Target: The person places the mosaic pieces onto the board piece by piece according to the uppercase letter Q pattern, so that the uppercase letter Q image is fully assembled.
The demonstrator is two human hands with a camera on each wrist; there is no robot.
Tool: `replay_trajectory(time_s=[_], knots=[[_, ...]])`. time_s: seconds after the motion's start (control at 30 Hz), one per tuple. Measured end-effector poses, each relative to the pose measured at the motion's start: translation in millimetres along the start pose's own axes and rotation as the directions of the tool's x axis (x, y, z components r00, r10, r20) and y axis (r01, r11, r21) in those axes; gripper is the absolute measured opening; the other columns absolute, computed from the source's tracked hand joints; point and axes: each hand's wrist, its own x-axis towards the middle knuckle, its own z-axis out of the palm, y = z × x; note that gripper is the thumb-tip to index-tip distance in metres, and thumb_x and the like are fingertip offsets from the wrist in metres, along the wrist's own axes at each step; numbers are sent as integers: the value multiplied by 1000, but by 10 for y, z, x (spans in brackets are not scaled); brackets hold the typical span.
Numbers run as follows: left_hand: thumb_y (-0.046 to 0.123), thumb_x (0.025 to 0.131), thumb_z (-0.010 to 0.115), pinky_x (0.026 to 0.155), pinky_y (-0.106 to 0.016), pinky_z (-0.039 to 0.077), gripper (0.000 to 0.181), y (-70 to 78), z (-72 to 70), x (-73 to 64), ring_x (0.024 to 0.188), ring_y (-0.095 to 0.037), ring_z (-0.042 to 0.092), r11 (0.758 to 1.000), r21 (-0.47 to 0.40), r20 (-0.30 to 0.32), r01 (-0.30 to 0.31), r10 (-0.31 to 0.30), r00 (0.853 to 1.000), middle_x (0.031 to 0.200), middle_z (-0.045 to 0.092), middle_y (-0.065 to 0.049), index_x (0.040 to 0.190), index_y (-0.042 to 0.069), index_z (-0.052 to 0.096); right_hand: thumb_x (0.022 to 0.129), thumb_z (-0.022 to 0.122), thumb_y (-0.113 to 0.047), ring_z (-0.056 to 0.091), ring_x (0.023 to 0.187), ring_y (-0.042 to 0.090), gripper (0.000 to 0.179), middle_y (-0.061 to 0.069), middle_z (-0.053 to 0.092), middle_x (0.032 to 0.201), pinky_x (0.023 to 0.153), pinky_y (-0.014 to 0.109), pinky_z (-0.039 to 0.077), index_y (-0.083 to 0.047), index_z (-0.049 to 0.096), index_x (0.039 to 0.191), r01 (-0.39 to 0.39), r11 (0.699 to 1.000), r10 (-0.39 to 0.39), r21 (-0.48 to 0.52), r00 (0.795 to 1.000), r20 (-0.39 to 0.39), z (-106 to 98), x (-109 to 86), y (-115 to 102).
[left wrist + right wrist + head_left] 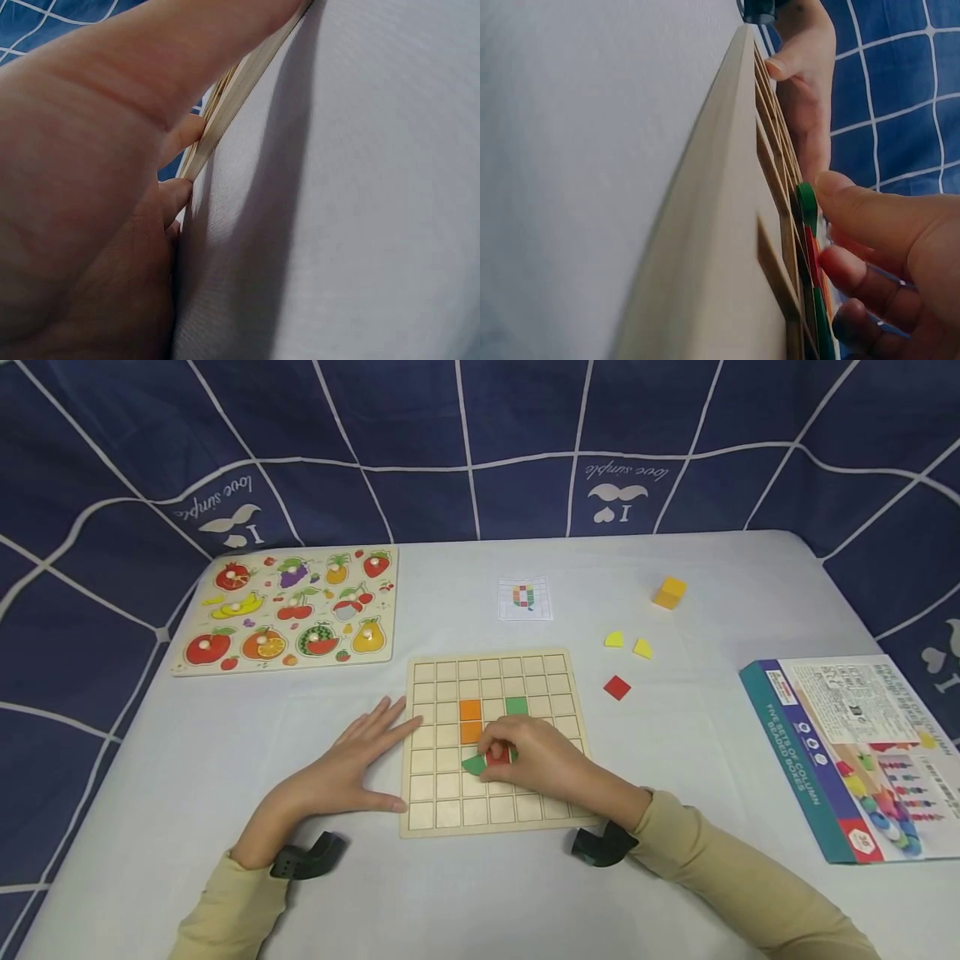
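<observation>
A square wooden grid board [423,810] lies on the table. My left hand [348,777] is spread at its left side, fingertips and thumb at the edge. My right hand [536,756] is over the board, thumb and index finger pinching a green quarter-round piece [472,766]. In the right wrist view the thumb tip is right at this green piece [806,202]. Partly covered by the fingers, a red square [498,757] sits beside it, with green showing at its right. Two orange squares [470,721] and a green square [516,705] lie in cells further up.
Right of the board lie two yellow pieces [614,639] and a red square piece [617,687]. Behind them are orange blocks [670,593]. A small pattern card [525,599] lies beyond the board. A fruit puzzle [285,610] lies at left, a flat box [855,760] at right.
</observation>
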Motion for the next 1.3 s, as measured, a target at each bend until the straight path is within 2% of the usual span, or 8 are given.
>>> replay_trajectory(time_s=[0.17,0.33,0.67,0.9,1.07,1.3], knots=[[62,63,75,109,-50,2,107,-2,2,3,140,-24,-6,1000,7,-2,-5,5,1000,156,5,-7,149,21,26,73,81,-17,50,82,7,23,-11,59,84,72,23,44,-13,73,95,40,998,-40,-42,999,-7,-13,0,5],[61,64,75,109,-50,2,106,3,-2,2,140,-24,-6,1000,5,1,-2,2,1000,156,5,-7,149,21,26,71,83,-20,47,85,10,28,-8,57,88,70,23,42,-12,75,97,78,991,-80,-111,997,-12,30,9,2],[58,64,77,109,-51,2,105,22,-18,1,140,-25,-5,1000,3,-3,-7,7,1000,155,6,-8,149,20,27,69,84,-22,46,84,9,26,-10,58,86,71,24,41,-13,75,92,32,989,-46,-144,994,-97,100,5,-3],[57,65,77,109,-50,2,105,21,-18,4,140,-24,-5,1000,1,-3,-8,8,1000,156,5,-7,149,20,27,68,85,-24,46,85,9,29,-11,60,89,71,25,40,-15,74,93,23,987,-42,-161,993,-114,113,3,-3],[57,64,78,109,-51,2,106,17,-19,12,140,-24,-5,1000,2,-3,-2,2,1000,156,5,-8,149,20,27,70,84,-20,46,86,9,26,-10,60,89,73,25,41,-14,73,92,9,993,-24,-121,993,-118,115,15,-5],[57,63,78,108,-51,3,106,4,15,0,140,-24,-6,1000,-17,-1,10,-10,1000,156,5,-6,149,21,27,73,81,-12,49,95,7,27,-11,61,97,81,22,44,-14,72,99,-14,1000,14,7,995,-96,131,5,-20]])
